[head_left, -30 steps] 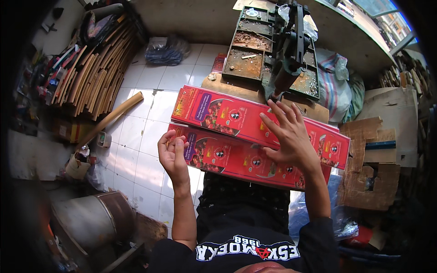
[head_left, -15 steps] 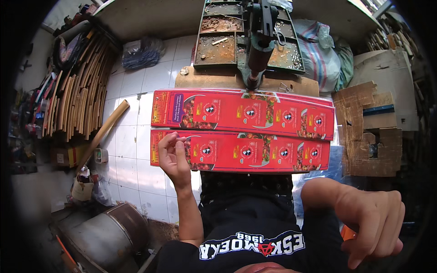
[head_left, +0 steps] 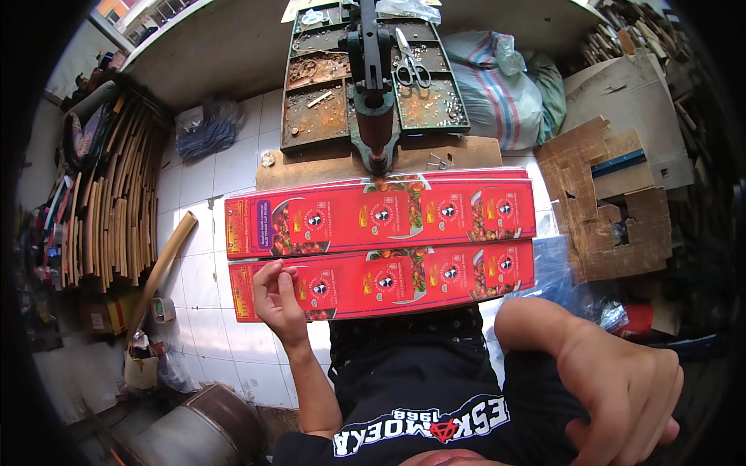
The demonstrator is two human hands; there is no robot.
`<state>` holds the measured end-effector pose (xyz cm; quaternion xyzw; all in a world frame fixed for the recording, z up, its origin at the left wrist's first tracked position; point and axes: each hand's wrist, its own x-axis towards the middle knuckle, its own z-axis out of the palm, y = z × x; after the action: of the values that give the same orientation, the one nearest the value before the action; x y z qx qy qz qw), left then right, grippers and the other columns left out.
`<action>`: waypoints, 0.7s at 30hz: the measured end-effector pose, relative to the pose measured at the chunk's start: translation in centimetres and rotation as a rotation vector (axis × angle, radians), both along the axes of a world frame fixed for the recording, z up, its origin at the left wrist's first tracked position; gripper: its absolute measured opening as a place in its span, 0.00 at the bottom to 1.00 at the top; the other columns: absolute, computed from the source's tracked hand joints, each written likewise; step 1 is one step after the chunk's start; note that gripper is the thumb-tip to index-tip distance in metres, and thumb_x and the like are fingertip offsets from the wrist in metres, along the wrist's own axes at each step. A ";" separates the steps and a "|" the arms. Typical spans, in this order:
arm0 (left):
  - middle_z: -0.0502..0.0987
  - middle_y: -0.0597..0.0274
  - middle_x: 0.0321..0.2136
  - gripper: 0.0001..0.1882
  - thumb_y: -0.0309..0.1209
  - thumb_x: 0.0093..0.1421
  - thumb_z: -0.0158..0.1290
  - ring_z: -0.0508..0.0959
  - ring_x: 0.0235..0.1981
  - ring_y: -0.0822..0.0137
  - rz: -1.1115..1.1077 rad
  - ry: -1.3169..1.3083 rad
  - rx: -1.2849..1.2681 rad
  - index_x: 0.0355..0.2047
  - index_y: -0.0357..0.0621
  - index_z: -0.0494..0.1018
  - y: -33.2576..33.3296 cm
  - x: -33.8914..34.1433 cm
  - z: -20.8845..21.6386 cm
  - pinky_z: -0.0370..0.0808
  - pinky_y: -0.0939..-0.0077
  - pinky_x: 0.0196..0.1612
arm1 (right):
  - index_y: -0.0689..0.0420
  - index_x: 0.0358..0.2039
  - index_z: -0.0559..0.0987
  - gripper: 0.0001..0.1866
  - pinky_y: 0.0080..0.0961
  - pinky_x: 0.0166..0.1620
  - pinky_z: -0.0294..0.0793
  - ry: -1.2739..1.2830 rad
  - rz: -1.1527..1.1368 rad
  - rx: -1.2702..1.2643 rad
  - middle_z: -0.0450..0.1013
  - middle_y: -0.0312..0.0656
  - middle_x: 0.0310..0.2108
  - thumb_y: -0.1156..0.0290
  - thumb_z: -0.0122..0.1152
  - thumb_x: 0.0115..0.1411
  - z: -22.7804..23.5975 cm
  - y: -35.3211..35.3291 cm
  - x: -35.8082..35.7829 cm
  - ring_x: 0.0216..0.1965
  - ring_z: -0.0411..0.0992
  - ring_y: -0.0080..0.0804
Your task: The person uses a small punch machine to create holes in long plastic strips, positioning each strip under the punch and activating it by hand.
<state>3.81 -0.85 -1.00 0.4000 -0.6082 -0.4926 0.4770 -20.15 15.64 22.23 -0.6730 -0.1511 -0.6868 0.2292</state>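
Pinching the left end of the nearer red printed carton strip (head_left: 388,281) with our left hand (head_left: 277,299), we are keeping it just beside the farther red strip (head_left: 381,213) across our lap, our right hand (head_left: 622,388) hanging loosely curled, holding nothing.

The two long red boxes (head_left: 381,241) are thin card, smooth and shiny. The trays (head_left: 373,85) are metal, rusty and rough. The press (head_left: 375,93) is dark, dull metal. The scissors (head_left: 412,66) are shiny metal. The brown sheets (head_left: 614,202) are matt cardboard. The floor tiles (head_left: 202,179) are smooth and white.
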 end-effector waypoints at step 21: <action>0.79 0.52 0.35 0.12 0.24 0.58 0.60 0.81 0.33 0.59 -0.543 0.001 -0.583 0.42 0.39 0.74 6.1 -8.7 6.8 0.78 0.68 0.37 | 0.58 0.29 0.79 0.10 0.34 0.35 0.72 0.762 -1.284 1.048 0.74 0.41 0.27 0.66 0.69 0.56 -15.7 -3.3 -2.7 0.30 0.73 0.38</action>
<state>-4.86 5.23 5.76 0.0723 -0.8060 -0.4074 0.4232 -22.87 12.34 6.54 -0.6190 0.6697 -0.3943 0.1138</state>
